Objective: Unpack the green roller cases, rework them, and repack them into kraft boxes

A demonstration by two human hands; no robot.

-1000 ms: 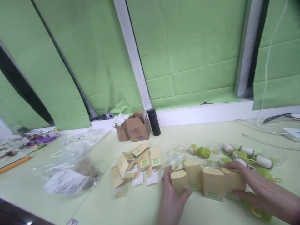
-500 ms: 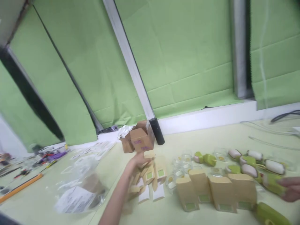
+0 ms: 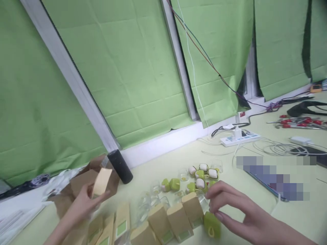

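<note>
My left hand [image 3: 83, 204] grips a small kraft paper box [image 3: 102, 181] between thumb and fingers, raised in front of the large cardboard box. Over on the right, my right hand [image 3: 237, 207] hovers with thumb and fingers apart and curved, nothing visible between them. Just below its fingertips lies a rounded green case [image 3: 212, 225] with a small loop. Several kraft boxes [image 3: 178, 221] stand upright in a row between the hands. More kraft boxes [image 3: 122, 217] with green label windows lie below my left hand. Behind the row sit clear plastic cups [image 3: 146, 200] and small green-and-white cases [image 3: 200, 184].
An opened cardboard box [image 3: 83, 182] and a black cylinder [image 3: 120, 166] stand by the sill at left. On the right are a white power strip [image 3: 240, 137], tangled cables [image 3: 270, 149], a partly blurred-out flat device [image 3: 263, 180] and red-handled tools [image 3: 301, 121].
The view has swung to the right. My left hand has lifted a kraft box from the pile. My right hand, earlier at a green case by the right edge, is now open above the row's end.
</note>
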